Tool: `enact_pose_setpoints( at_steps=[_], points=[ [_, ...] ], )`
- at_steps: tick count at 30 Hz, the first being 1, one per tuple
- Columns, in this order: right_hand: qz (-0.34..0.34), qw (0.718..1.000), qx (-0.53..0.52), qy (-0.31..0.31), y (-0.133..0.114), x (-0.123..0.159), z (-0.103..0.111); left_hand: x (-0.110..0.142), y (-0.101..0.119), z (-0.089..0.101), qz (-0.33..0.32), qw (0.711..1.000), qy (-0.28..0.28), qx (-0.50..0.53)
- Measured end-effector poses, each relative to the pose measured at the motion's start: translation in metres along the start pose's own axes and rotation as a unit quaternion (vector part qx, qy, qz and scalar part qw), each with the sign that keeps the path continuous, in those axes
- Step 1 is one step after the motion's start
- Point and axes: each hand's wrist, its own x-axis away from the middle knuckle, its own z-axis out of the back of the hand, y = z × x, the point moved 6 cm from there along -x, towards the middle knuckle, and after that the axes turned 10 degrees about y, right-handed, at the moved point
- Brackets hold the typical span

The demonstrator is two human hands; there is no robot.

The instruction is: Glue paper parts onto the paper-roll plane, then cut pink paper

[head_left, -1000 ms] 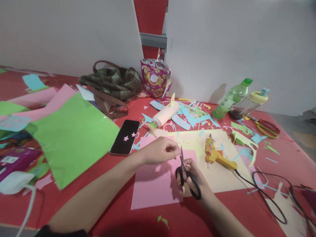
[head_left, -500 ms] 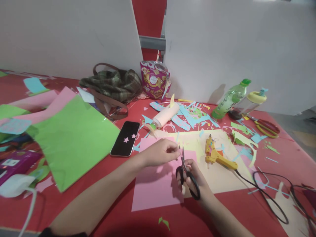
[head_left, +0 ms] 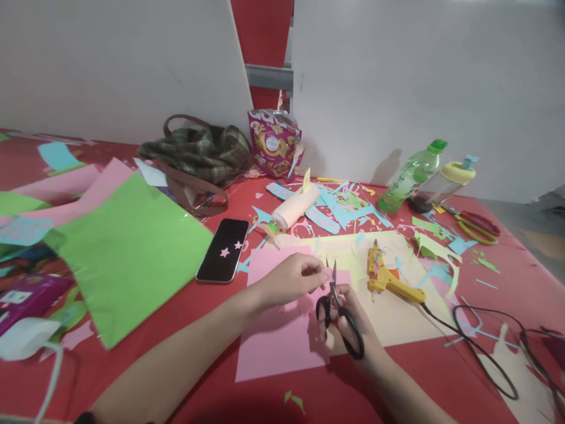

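Note:
My right hand [head_left: 353, 324] has its fingers through the black handles of a pair of scissors [head_left: 333, 288]; the blades stand slightly apart and point away from me. Just left of the blades, my left hand [head_left: 295, 275] is closed in a pinch on a small piece of pink paper [head_left: 327, 274], mostly hidden by the fingertips. Beneath both hands lies a pink sheet [head_left: 273, 347], partly over a cream sheet [head_left: 406, 324]. Two pink paper stars [head_left: 225, 252] rest on a black phone [head_left: 216, 268] to the left.
A yellow glue gun [head_left: 392, 282] with a black cord lies right of the hands. Behind are a paper-wrapped roll [head_left: 296, 207], paper scraps, a snack bag [head_left: 274, 144], a green bottle [head_left: 412, 176] and pliers [head_left: 477, 224]. Green paper [head_left: 136, 253] and a plaid bag [head_left: 207, 150] are left.
Both hands have shifted slightly to the right along with the scissors. The scissor blades are turned a little and remain slightly apart beside the left fingertips.

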Motion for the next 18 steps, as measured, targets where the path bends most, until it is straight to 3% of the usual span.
enact_pose_setpoints(
  at_steps=[13, 18],
  points=[
    [0.026, 0.999, -0.019, 0.005, -0.003, 0.000, 0.000, 0.001, -0.004, -0.011, -0.007, 0.994, 0.078, 0.078],
    [0.029, 0.999, -0.013, 0.007, -0.004, 0.001, -0.002, 0.007, -0.016, -0.024, 0.054, 0.980, 0.068, 0.177]
  ],
)
